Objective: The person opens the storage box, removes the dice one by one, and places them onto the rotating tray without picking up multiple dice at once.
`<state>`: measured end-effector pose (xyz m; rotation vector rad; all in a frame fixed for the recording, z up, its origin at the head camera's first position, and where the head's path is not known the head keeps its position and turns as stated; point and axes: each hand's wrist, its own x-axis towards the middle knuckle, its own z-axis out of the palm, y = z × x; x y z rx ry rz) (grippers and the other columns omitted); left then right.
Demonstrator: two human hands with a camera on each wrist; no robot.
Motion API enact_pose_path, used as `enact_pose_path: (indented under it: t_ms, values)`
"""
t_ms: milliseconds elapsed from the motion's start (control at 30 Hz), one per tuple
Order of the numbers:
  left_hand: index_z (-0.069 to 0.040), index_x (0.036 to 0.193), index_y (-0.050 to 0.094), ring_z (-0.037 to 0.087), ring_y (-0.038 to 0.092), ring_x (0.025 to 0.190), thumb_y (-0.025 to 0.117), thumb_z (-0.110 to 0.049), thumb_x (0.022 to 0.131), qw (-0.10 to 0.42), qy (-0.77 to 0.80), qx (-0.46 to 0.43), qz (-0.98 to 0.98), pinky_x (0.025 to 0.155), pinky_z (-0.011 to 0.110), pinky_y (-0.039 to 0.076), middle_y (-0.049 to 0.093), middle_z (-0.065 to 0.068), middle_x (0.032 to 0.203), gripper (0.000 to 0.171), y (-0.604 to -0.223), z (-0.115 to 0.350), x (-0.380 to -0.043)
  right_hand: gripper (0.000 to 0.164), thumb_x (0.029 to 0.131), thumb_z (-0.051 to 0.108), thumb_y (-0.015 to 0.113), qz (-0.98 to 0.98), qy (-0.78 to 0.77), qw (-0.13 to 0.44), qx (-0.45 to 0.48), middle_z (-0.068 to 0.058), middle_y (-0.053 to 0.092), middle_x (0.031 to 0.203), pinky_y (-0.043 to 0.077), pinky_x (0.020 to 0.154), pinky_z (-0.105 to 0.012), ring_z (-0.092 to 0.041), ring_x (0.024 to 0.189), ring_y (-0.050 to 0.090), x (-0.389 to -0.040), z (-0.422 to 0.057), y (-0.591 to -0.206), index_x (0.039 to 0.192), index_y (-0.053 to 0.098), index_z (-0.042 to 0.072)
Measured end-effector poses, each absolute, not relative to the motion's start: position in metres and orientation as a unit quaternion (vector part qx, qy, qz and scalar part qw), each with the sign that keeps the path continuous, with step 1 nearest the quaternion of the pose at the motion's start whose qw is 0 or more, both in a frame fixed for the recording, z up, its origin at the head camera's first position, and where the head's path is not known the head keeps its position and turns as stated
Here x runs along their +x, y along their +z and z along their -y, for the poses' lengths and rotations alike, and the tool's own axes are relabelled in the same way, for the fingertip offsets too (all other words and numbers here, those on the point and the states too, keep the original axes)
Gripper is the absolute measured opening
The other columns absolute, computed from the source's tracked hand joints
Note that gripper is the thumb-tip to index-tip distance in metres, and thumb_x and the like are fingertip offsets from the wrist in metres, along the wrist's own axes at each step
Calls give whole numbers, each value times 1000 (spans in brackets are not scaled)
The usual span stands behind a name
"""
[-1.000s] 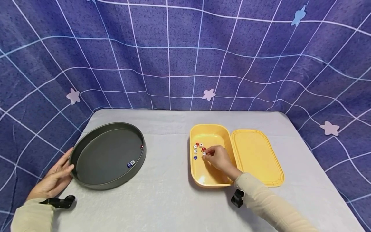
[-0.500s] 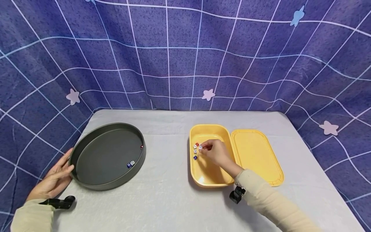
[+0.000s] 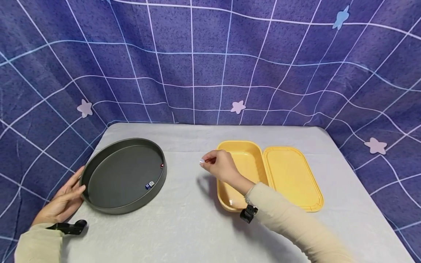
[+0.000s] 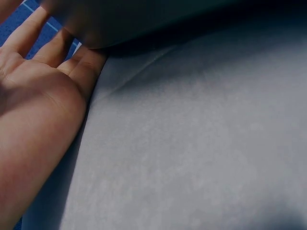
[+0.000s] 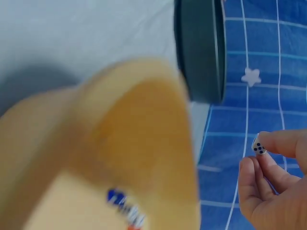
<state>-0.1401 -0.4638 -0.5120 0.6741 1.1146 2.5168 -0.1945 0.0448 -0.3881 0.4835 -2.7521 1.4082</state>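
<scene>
My right hand (image 3: 221, 166) pinches a white die (image 5: 259, 145) with blue pips between thumb and fingertips. It hovers over the left rim of the yellow box (image 3: 241, 146), with the die out past that rim; a reddish patch shows behind the die. Blurred in the right wrist view, several dice (image 5: 125, 207) lie inside the box, hidden by the hand from the head camera. At far left, my left hand (image 3: 62, 204) rests against the wall of a round dark grey pan (image 3: 121, 171), fingers extended. Inside it lie a white die (image 3: 151, 183), a blue die (image 3: 147, 186) and a red die (image 3: 162, 166).
The yellow lid (image 3: 292, 175) lies flat just right of the box. A pale cloth (image 3: 184, 219) covers the table, and a blue grid-patterned curtain (image 3: 210, 65) hangs behind and at both sides. Black wrist cameras (image 3: 248, 213) jut out below the sleeves.
My right hand has lifted the white die from inside the box and moved left past its rim. The left hand and the pan keep their place.
</scene>
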Motion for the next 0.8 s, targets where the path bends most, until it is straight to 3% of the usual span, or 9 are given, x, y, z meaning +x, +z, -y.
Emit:
enact_pose_path:
  t_ms: [467, 800]
  values:
    - [-18, 154, -11, 5, 29, 140, 18, 15, 97, 143, 869, 233, -412, 106, 25, 36, 22, -9, 158, 71, -513, 463, -141, 10, 80, 11, 77, 855, 482, -8, 192, -2, 70, 74, 47, 61, -14, -3, 61, 58, -192, 32, -378, 88, 75, 5]
    - [-19, 153, -12, 6, 30, 139, 18, 15, 97, 152, 876, 233, -395, 106, 27, 37, 23, -8, 158, 72, -510, 463, -139, 10, 79, 11, 78, 825, 526, -3, 208, 0, 71, 73, 48, 57, -12, 0, 60, 59, -192, 63, -404, 87, 75, 6]
